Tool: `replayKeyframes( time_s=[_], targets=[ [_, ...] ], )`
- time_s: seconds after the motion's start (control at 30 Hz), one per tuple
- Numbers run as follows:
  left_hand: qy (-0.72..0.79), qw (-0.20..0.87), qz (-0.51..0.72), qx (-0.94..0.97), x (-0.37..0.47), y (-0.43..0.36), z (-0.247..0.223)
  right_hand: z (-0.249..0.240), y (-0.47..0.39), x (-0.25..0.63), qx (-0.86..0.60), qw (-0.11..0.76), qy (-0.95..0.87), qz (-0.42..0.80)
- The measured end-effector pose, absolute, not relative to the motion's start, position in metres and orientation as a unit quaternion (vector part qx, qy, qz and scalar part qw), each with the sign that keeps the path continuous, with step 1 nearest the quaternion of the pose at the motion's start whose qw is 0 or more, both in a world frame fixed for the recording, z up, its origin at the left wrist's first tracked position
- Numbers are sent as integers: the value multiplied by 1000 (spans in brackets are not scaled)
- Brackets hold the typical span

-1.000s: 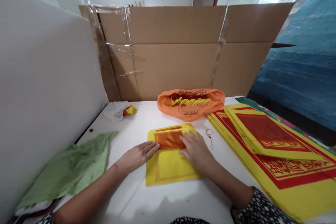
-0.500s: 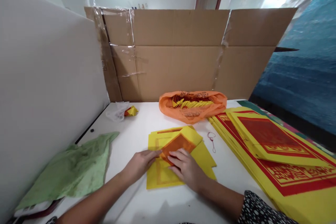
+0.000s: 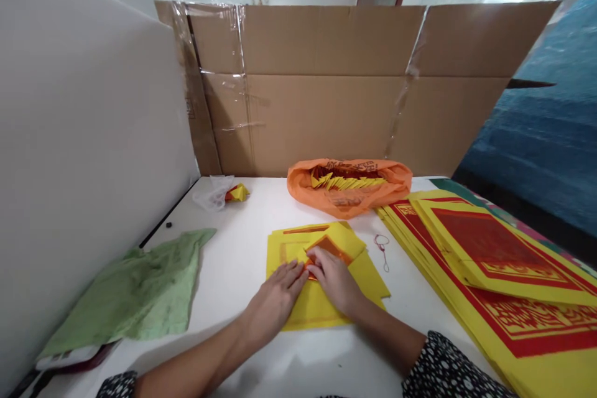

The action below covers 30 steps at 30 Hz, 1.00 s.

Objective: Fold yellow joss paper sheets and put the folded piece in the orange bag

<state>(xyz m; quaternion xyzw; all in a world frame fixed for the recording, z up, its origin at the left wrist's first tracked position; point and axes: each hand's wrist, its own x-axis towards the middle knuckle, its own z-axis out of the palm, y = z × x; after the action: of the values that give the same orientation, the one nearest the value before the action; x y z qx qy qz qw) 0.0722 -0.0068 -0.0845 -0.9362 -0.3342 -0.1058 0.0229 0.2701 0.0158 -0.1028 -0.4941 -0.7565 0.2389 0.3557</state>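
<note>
A partly folded sheet of joss paper [image 3: 346,240], yellow with an orange-red face, lies on a stack of yellow joss paper [image 3: 321,312] in the middle of the white table. My left hand [image 3: 273,301] rests with stretched fingers on the stack, fingertips touching the sheet's near left corner. At that same corner my right hand [image 3: 338,281] has thumb and fingers pinched on the folded sheet. Both sets of fingertips almost meet, and my hands hide part of the fold.
An orange plastic bag [image 3: 340,202] filled with folded yellow paper pieces stands behind the stack. Large red-and-yellow printed sheets [image 3: 508,261] cover the right side. A green cloth [image 3: 135,292] lies left; a thin red loop [image 3: 382,249] sits beside the stack. Cardboard [image 3: 321,118] walls the back.
My left hand has moved from gripping the sheet's left corner to lying flatter on it. My right fingers have closed into a pinch at the fold. The view has shifted slightly.
</note>
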Motion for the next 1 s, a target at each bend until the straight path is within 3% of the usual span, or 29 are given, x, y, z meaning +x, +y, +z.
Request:
replayKeyframes(
  time_s=[0.47, 0.67, 0.8, 1.0],
  targets=[
    [-397, 52, -49, -915, 83, -21, -101, -94, 15, 269, -510, 283, -787, 202],
    [-437, 102, -30, -893, 88, -24, -99, -99, -15, 289, -478, 306, -805, 173],
    [-399, 96, 10, -912, 95, -5, -75, -110, -35, 303, -471, 308, -810, 163],
    [-282, 34, -43, -958, 91, 24, -72, -117, -36, 305, -496, 279, -816, 99]
  ],
)
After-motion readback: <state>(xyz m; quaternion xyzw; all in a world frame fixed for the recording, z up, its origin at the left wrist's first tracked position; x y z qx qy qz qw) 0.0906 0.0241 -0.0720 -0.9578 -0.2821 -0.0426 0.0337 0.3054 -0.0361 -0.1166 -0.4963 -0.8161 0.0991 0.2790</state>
